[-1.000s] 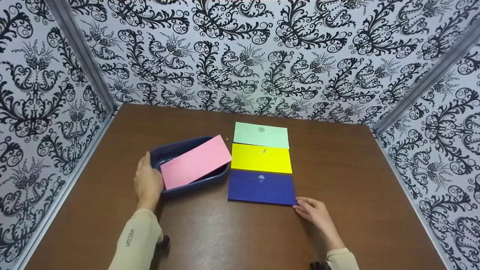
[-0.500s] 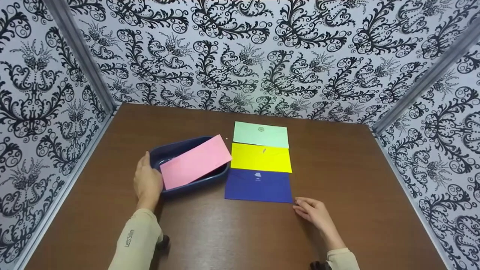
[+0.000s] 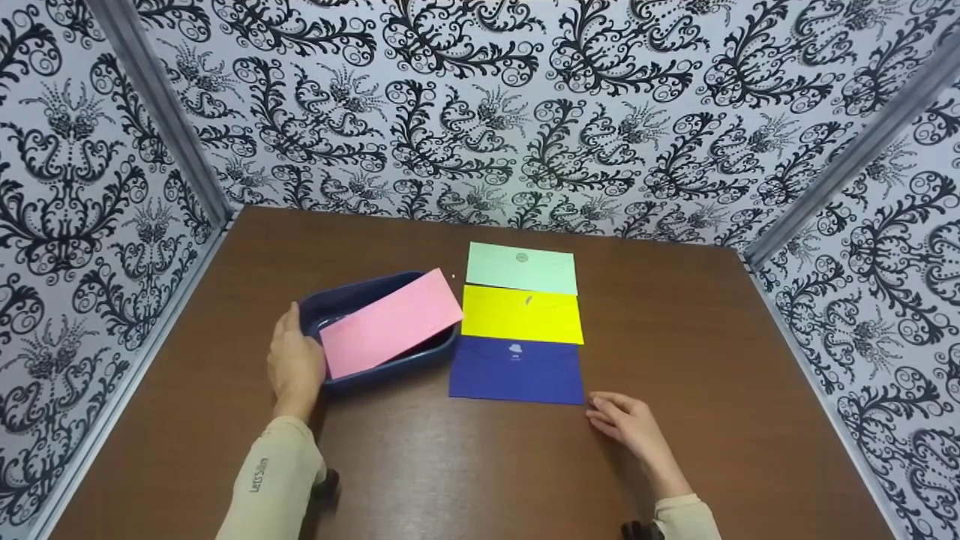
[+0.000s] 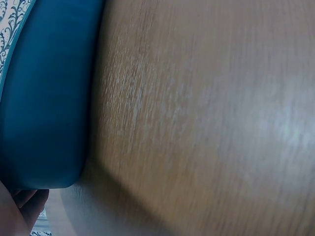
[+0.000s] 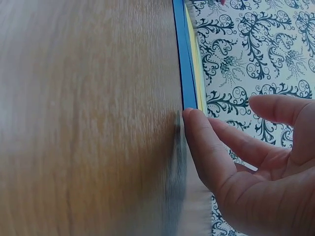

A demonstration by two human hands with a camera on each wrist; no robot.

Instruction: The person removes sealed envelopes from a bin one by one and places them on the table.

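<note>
Blue envelope (image 3: pixel 516 370) flat on the tabletop (image 3: pixel 675 337), nearest of three in a column, touching the yellow envelope (image 3: pixel 523 316) beyond it, with the mint green envelope (image 3: pixel 522 268) farthest. Right hand (image 3: pixel 628 423) just off its near right corner, fingers (image 5: pixel 206 147) relaxed and loosely spread, gripping nothing; in the right wrist view one fingertip set against the corner edge of the blue envelope (image 5: pixel 186 59), the other fingers lifted clear. Left hand (image 3: pixel 296 364) against the left end of a dark blue tray (image 3: pixel 360 296), thumb up by the rim, fingers partly hidden behind the wall, so hard to tell how tightly wrapped; appears to steady or hold it. Tray wall (image 4: pixel 44 98) close up in the left wrist view, resting on the wood. One pink envelope (image 3: pixel 391 324) lying aslant across the tray, both ends overhanging the rim, its right corner near the yellow envelope. Open brown surface to the right of the column and along the near edge; patterned walls closing three sides. Count: four envelopes, one of each colour, one tray
</note>
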